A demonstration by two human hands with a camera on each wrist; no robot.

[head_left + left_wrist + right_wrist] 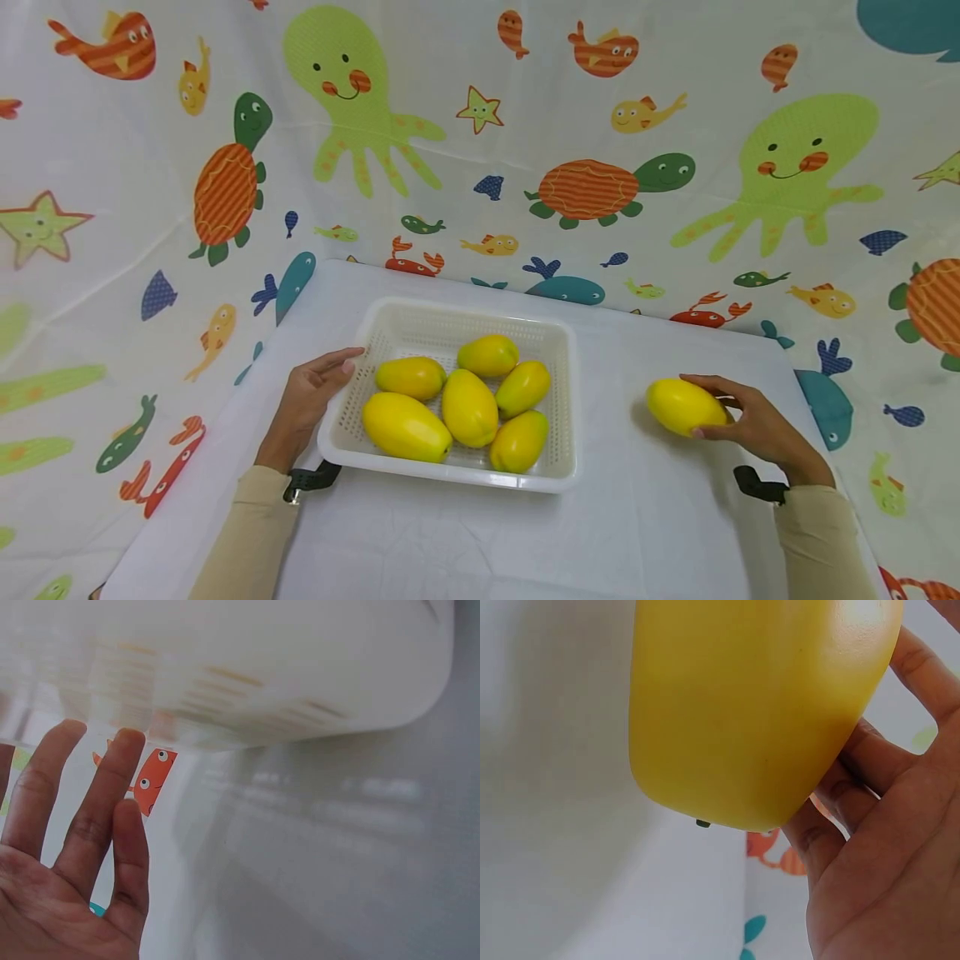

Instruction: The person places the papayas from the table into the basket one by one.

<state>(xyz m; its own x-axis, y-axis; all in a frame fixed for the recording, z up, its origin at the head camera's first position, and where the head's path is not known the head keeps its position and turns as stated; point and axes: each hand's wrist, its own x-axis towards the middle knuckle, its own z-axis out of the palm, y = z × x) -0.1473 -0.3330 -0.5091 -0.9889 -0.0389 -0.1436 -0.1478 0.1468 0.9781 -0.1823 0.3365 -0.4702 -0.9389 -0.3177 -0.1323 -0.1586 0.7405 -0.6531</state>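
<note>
A white plastic basket (450, 477) with perforated walls stands on the table and holds several yellow mangoes (469, 408), some tinged green at one end. My left hand (309, 400) is at the basket's left side, its fingers fairly straight and the fingertips close to the rim; whether they touch it I cannot tell. To the right of the basket, my right hand (750, 421) grips a single yellow mango (684, 407) between thumb and fingers. In the right wrist view this mango (750, 712) shows a small dark stem spot, and the fingers lie along its side.
A white cloth (450, 550) covers the table. Behind and at both sides hangs a white curtain (465, 67) printed with sea animals. Dark straps (311, 477) sit on both wrists. A stretch of white cloth lies between the basket and the right-hand mango.
</note>
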